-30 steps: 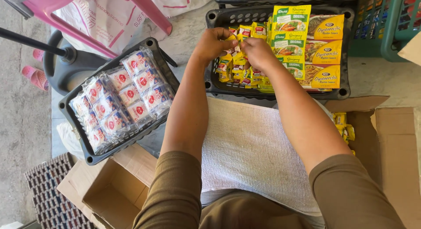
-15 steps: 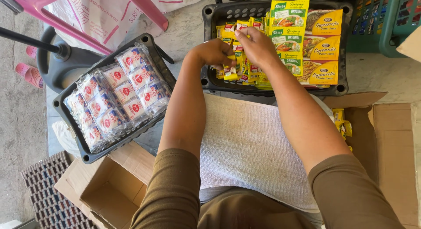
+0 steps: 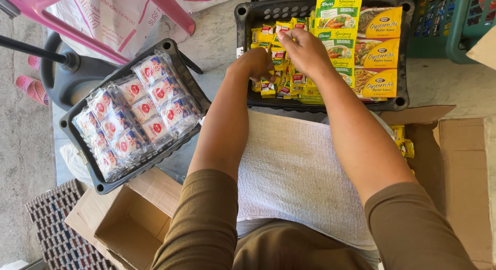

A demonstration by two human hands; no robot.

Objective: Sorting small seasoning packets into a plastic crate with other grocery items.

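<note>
Both hands work inside the dark plastic crate (image 3: 243, 22) that sits at the far edge of the grey surface, straight ahead of the person, so that both arms can reach it across the white ribbed towel (image 3: 294, 172) spread over the lap. The left hand (image 3: 254, 63) is curled closed, knuckles up, over the heap of small yellow, red and green seasoning sachets (image 3: 281, 84) in the left half of the crate; it appears to press or hold some of them, though what lies under the fingers cannot be told. The right hand (image 3: 306, 50) pinches one or two of the same sachets between thumb and fingertips, lifted slightly above the pile, as if to sort or align them. The larger yellow and green sauce packets (image 3: 380, 53) stand stacked in the right half, faces up, kept apart from the small ones by kind. To the left a second black crate (image 3: 103, 184) lies at an angle, packed in tidy rows with clear bags of red-and-white wrapped items (image 3: 139, 115). An open brown cardboard box (image 3: 129, 228) rests low by the left knee, and another open carton (image 3: 460, 166) at the right holds a few loose yellow sachets (image 3: 403, 141), within easy reach of the right arm.
</note>
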